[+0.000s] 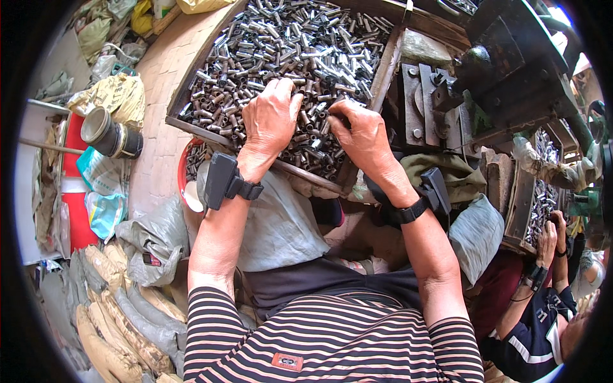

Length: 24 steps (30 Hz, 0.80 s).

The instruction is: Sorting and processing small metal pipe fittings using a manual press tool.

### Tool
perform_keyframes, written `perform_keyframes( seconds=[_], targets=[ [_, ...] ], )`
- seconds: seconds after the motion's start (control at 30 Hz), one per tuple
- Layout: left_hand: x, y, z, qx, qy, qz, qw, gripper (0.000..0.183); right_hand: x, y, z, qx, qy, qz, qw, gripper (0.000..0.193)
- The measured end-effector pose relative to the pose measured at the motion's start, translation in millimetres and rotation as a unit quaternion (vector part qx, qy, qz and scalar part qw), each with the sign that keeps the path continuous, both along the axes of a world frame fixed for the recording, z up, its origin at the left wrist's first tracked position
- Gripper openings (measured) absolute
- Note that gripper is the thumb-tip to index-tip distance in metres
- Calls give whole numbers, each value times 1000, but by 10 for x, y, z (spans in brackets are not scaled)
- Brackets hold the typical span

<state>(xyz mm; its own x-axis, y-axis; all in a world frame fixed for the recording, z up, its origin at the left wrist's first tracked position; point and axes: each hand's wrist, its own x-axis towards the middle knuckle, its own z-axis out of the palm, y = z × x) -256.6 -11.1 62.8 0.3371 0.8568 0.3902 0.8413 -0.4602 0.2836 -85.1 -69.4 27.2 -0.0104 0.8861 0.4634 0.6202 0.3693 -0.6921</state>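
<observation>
A shallow wooden tray in front of me is heaped with short metal tubes, shiny at the far side and browner near me. My left hand lies over the near part of the heap, its fingers bent down and held together. Whatever is under its fingertips is hidden. By the tray's near right corner, my right hand is curled with thumb and forefinger close together among the tubes. Anything between them is too small or covered to make out. Both wrists wear a black strapped device.
A dark metal machine stands right of the tray. At far right, another person's hands work at a second tray of tubes. A red basin sits below my tray's left corner. Stacked sacks fill the lower left.
</observation>
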Motion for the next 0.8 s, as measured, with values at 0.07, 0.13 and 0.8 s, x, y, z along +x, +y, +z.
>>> perform_keyframes(
  seconds=[0.07,0.13,0.8],
  targets=[
    [9,-6,-13,3,-9,-2,1000,19,-29,-13,19,-16,1,-1,1000,14],
    [18,-10,-16,7,-13,-8,1000,19,-49,-21,38,-32,13,-11,999,14],
    [-132,-132,36,-359,-483,-58,796,7,91,-3,179,-94,288,-10,953,20]
  ],
)
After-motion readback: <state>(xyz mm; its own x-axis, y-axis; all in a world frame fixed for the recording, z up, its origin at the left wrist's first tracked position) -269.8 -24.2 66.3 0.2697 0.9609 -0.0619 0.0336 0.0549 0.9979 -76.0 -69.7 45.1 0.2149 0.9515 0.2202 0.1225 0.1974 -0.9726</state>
